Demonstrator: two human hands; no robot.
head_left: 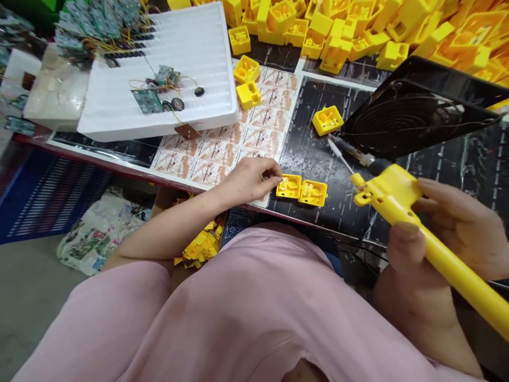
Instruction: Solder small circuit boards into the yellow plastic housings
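My left hand (248, 181) rests at the table's front edge, its fingertips bunched against a small yellow plastic housing (289, 186). A matching housing (313, 193) sits right beside it on the black mat (318, 212). My right hand (449, 228) grips a long yellow plastic handle (445, 254), whose wider head (392, 193) reaches over the mat. Just beyond that head, a slim black-and-silver tool (352, 153) with a white tip lies close by. Whatever lies inside my left fingers is hidden.
A white foam tray (159, 69) holds circuit boards, wires and small speakers. Several yellow housings (330, 32) are heaped at the back. A black round-grilled fan (413, 114) stands at the right. Printed paper sheets (222, 143) cover the table's middle. Yellow pieces (201, 245) lie below the front edge.
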